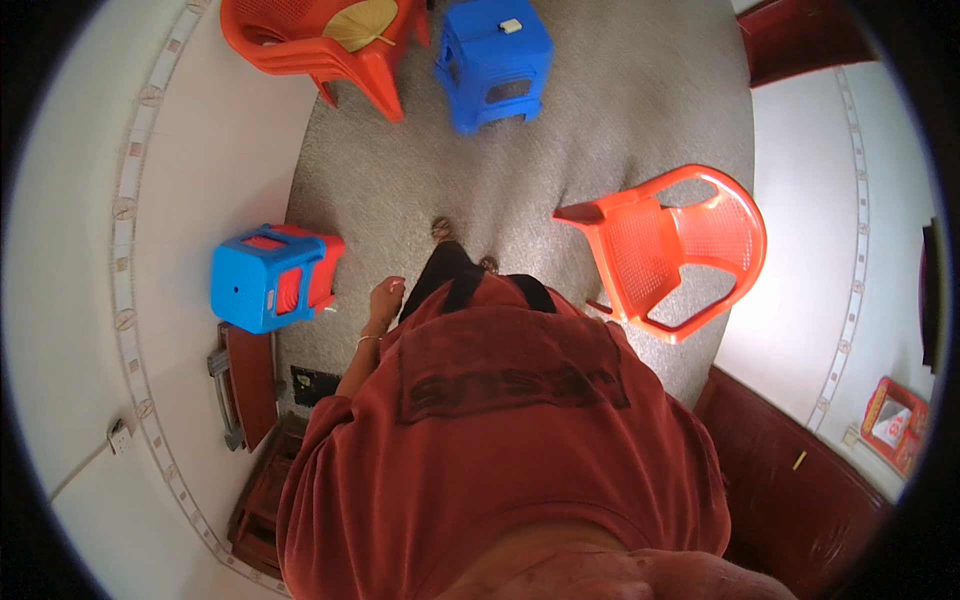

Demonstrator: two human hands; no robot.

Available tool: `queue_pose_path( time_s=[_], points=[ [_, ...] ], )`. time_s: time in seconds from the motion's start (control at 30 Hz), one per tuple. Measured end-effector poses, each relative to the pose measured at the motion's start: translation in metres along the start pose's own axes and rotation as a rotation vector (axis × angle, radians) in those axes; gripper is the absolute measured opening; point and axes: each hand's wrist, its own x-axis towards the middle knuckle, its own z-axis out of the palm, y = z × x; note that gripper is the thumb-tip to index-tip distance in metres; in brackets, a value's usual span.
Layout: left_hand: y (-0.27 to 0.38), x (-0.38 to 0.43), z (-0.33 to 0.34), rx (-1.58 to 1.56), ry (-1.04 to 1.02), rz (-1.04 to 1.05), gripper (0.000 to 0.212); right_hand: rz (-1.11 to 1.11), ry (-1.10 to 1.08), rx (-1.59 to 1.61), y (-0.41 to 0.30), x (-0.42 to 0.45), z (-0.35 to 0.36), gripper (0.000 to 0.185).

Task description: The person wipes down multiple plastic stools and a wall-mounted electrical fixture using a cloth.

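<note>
My left hand (386, 296) hangs beside my left hip over the floor, its fingers loosely curled. It is too small in view to tell how far the fingers are closed, and no held thing shows. A thin bracelet (370, 338) circles that wrist. Left of the hand stands a stack of plastic stools (259, 281), blue on top with red below, apart from it. My right hand is out of view. Before me stretches a grey speckled floor (517, 180), with my sandalled feet (442, 227) on it. To my right stands an orange plastic armchair (637, 247).
Ahead is a blue stool stack (495, 45) bearing a small white object (511, 26). Stacked orange chairs (300, 52) hold a palm-leaf fan (361, 24). A brown folded board (251, 382) leans at the left wall. Dark red panelled furniture (795, 480) stands at the right rear.
</note>
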Motion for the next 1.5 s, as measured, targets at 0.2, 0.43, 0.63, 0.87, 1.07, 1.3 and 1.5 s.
queue_pose_path(
  time_s=[0.2, 0.43, 0.63, 0.87, 1.07, 1.3, 1.5],
  points=[
    [0.028, 0.087, 0.019, 0.402, 0.188, 0.344, 0.029, -0.072, 0.074, 0.173, -0.055, 0.037, -0.041, 0.051],
    [0.185, 0.225, 0.039, 0.15, 0.299, 0.42, 0.024, -0.019, 0.185, 0.394, -0.095, 0.096, -0.13, 0.062],
    [0.295, 0.331, 0.054, 0.089, 0.178, 0.337, 0.034, 0.131, 0.31, 0.571, -0.102, 0.135, -0.206, 0.072],
    [0.418, 0.483, 0.08, 0.287, 0.219, 0.536, 0.038, 0.352, 0.368, 0.873, -0.109, 0.159, -0.195, 0.085],
    [0.453, 0.58, 0.131, 0.543, 0.166, 0.424, 0.044, 0.451, 0.355, 1.088, -0.058, 0.19, -0.138, 0.11],
    [0.443, 0.611, 0.167, 0.891, 0.206, 0.382, 0.032, 0.329, 0.219, 1.35, -0.089, 0.217, -0.169, 0.043],
    [0.421, 0.601, 0.156, 0.732, 0.212, 0.435, 0.018, 0.397, 0.072, 1.487, -0.047, 0.252, -0.143, 0.046]
  ],
)
